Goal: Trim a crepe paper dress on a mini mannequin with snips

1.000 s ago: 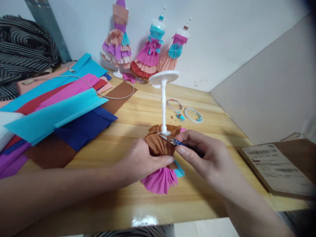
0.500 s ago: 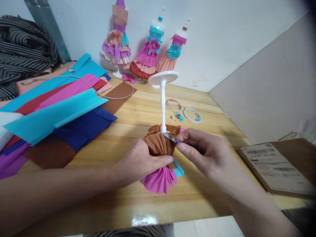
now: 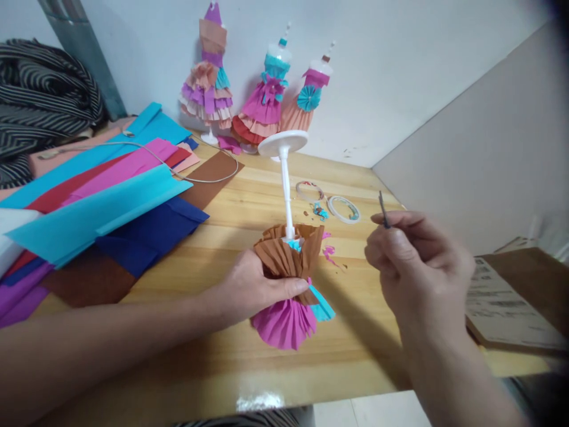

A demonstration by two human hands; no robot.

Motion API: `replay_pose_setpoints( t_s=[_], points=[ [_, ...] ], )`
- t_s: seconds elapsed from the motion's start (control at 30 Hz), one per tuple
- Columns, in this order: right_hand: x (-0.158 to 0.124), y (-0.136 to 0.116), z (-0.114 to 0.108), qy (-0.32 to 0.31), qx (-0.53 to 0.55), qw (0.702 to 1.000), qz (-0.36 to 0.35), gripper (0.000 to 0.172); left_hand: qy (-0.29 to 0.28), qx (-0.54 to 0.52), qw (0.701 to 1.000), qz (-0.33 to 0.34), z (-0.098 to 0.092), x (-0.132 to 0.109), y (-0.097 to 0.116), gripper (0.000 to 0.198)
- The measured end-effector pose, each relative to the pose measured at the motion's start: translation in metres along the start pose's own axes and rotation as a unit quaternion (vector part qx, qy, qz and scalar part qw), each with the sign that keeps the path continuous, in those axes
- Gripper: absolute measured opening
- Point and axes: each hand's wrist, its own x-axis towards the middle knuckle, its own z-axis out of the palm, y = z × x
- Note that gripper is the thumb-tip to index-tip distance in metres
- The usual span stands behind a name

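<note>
My left hand (image 3: 253,287) is closed around an upside-down paper-dress mannequin, gripping its pleated brown skirt (image 3: 288,255). A pink pleated layer (image 3: 284,323) and a bit of turquoise hang below my fingers. The mannequin's white stand (image 3: 284,178) points up, its round base on top. My right hand (image 3: 413,261) is raised to the right of the dress, pinching small scissors (image 3: 383,210) whose dark tip points upward.
Sheets of turquoise, pink, red, blue and brown crepe paper (image 3: 102,201) cover the left of the wooden table (image 3: 355,344). Three finished paper dresses (image 3: 262,95) stand by the wall. Tape rolls (image 3: 342,207) and paper scraps lie behind. A cardboard box (image 3: 511,296) sits at right.
My right hand has pulled the scissors away from the brown skirt, up and to the right. The left hand has tilted the dress slightly, and turquoise shows at the stand's foot.
</note>
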Motion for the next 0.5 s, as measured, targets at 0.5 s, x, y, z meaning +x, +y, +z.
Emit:
replay_pose_setpoints(
  t_s=[0.5],
  points=[
    [0.017,0.018,0.009,-0.078,0.001,0.996,0.033,0.017,-0.076,0.017,0.997,-0.013,-0.007,0.000,0.003,0.037]
  ],
)
